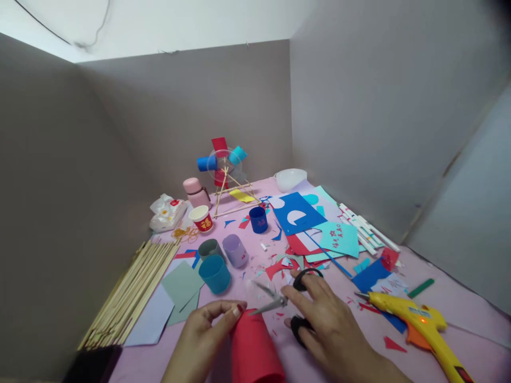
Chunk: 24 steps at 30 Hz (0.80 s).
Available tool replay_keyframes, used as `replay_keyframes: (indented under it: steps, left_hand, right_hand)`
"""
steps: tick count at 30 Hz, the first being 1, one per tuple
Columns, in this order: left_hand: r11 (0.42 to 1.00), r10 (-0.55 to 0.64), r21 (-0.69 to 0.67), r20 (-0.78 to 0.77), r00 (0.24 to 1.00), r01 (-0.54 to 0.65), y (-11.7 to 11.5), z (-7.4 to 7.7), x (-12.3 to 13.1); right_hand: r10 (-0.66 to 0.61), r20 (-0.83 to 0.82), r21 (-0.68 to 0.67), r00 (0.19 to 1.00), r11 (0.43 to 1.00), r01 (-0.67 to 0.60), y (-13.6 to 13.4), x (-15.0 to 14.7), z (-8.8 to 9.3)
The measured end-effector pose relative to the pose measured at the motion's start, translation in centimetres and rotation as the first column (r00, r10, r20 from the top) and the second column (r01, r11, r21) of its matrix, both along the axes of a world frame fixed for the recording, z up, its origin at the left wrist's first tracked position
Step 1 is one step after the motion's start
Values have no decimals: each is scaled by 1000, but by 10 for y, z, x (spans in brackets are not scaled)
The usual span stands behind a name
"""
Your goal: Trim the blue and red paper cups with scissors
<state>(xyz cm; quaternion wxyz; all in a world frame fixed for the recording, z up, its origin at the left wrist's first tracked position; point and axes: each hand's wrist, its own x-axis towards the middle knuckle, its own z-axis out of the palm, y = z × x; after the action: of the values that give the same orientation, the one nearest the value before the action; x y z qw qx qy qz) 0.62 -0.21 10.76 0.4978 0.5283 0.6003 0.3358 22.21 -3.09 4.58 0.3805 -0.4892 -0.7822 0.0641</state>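
- Left hand (211, 327): thumb and fingers pinched the upper edge of the red paper tube.
- Red paper tube (255, 346): lay at the near edge of the view, between the hands.
- Right hand (329, 322): gripped the scissors, fingers through the black handles.
- Scissors (275, 304): blades parted, one at the tube's upper edge.
- Paper cylinders, just beyond: teal (215, 276), grey, lilac (236, 252); dark blue (258, 220) farther off.
- Glue gun (411, 311), yellow: lay right of the right hand, orange light showing.
- Wooden sticks (131, 292): bundled, far left.
- Markers (361, 229), white: rowed near the right wall.
- Paper cup (202, 219), red and white: stood before a pink flask (197, 194).
- Wheel (224, 165) with coloured cylinders: stood at the back on a stick frame.
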Motion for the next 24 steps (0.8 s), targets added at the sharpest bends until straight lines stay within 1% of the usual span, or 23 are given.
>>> replay_keyframes:
  steps: [1, 2, 3, 4, 5, 6, 7, 8, 9, 10, 11, 13, 16, 18, 20, 22, 24]
  left_hand:
    - [1000, 3, -19, 13, 1000, -3, 0, 1, -1]
    - [1000, 0, -30, 27, 1000, 1, 0, 2, -2]
    - [999, -4, -39, 44, 999, 6, -1, 3, -1]
    - [999, -9, -49, 60, 998, 12, -2, 4, 0]
    - [998, -17, -61, 78, 997, 21, -3, 5, 1]
    - [997, -30, -74, 95, 995, 37, -4, 4, 4]
    - [995, -46, -85, 114, 992, 56, -4, 3, 6]
    - [993, -61, -93, 134, 989, 74, -4, 1, 9]
    - [991, -71, -99, 156, 985, 87, -3, -2, 11]
    - [990, -75, -107, 180, 981, 95, -2, -5, 14]
    - [988, -72, -119, 206, 976, 98, -1, -9, 16]
    - [985, -53, -148, 258, 965, 93, 1, -15, 19]
    - [981, -16, -175, 340, 940, 80, 4, -22, 23]
    - [983, 6, -170, 390, 921, 66, 6, -26, 24]
    - [986, 22, -161, 428, 904, 52, 8, -31, 24]
    - [986, 22, -158, 453, 891, 56, 11, -39, 22]
    - [984, 13, -162, 474, 880, 73, 13, -47, 21]
  right_hand:
    - [-7, -104, -63, 995, 998, 0, 1, 0, 0]
    - [-19, -234, -157, 972, 988, -18, 2, 0, 0]
    - [-40, -380, -265, 924, 962, -67, 4, -1, 1]
    - [-70, -521, -372, 851, 916, -152, 5, -3, 1]
    - [-107, -641, -452, 760, 853, -261, 6, -5, 2]
    - [-145, -734, -491, 664, 789, -369, 7, -8, 3]
    - [-179, -798, -496, 575, 737, -459, 7, -11, 3]
    - [-201, -841, -483, 503, 700, -527, 7, -14, 3]
    - [-215, -867, -465, 450, 675, -573, 7, -17, 2]
    - [-226, -881, -453, 416, 659, -601, 6, -20, 0]
    - [-229, -890, -442, 395, 649, -619, 6, -22, -2]
    - [-221, -897, -430, 383, 638, -639, 5, -26, -8]
    - [-178, -908, -398, 380, 654, -644, 5, -27, -13]
    - [-138, -906, -384, 401, 668, -638, 5, -26, -14]
    - [-105, -892, -387, 439, 680, -623, 6, -25, -13]
    - [-106, -882, -402, 458, 675, -619, 6, -24, -13]
    - [-126, -884, -413, 450, 660, -628, 7, -24, -16]
